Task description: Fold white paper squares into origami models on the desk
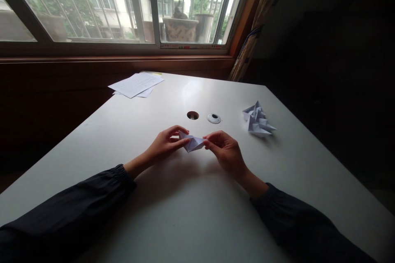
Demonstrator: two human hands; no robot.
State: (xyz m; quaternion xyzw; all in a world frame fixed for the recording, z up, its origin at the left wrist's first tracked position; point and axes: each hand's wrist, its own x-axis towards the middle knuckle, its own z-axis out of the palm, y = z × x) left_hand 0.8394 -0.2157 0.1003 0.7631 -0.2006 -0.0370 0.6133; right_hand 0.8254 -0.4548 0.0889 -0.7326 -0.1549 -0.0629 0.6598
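A small folded white paper piece is held just above the white table, near its middle. My left hand pinches its left end with thumb and fingers closed. My right hand pinches its right end the same way. Both forearms wear dark sleeves and reach in from the near edge.
A pile of finished folded paper shapes lies to the right. A round cable hole and its loose white cap sit just beyond my hands. Printed sheets lie at the far left corner under the window.
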